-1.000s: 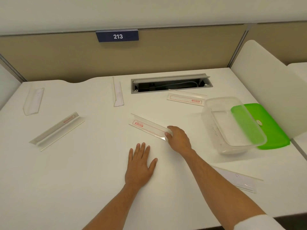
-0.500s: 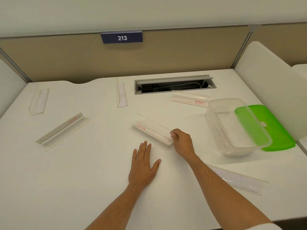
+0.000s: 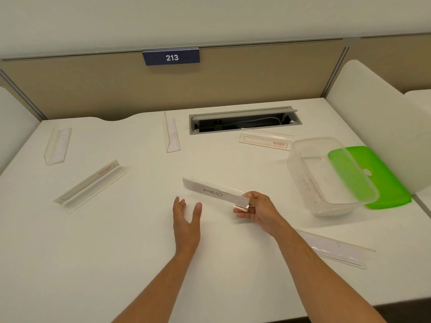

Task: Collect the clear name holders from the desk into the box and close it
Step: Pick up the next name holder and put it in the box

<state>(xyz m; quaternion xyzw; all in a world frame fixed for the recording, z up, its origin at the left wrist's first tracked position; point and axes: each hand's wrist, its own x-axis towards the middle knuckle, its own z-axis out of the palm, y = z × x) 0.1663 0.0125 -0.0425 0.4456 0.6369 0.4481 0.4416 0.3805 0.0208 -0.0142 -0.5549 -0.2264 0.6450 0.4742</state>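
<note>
Name holder (image 3: 215,193) pinched at its right end by right hand (image 3: 261,212), lifted off white worktop (image 3: 116,252).
Paper insert faces camera, writing upside down. Left hand (image 3: 186,221) open, fingers spread, holding nothing, just beside holder's left end. Clear box (image 3: 326,176) well right, open, tilted on green lid (image 3: 377,178). Five other holders lie scattered on worktop: far left (image 3: 57,145), left (image 3: 89,185), back centre (image 3: 172,135), by box (image 3: 265,141), near right (image 3: 338,251).

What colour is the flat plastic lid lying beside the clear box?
Bright green: the flat plastic lid shows best in the head view.
</note>
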